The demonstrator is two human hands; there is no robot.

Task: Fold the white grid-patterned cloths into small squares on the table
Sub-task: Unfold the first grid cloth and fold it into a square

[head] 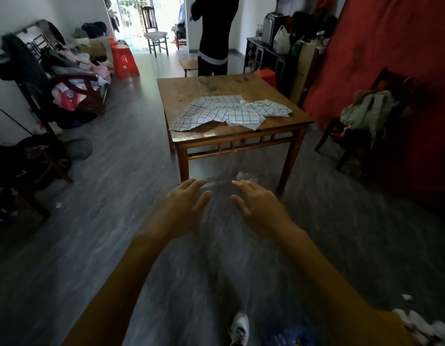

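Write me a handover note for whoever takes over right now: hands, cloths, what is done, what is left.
Left hand and right hand: both open, holding nothing, stretched forward over the floor short of the table.
White grid-patterned cloths: lying crumpled and spread out on the tabletop, overlapping, none folded.
Done: nothing yet.
Left: step up to the table, flatten each cloth, fold each into a small square.
Note: another person stands beyond the table's far side.
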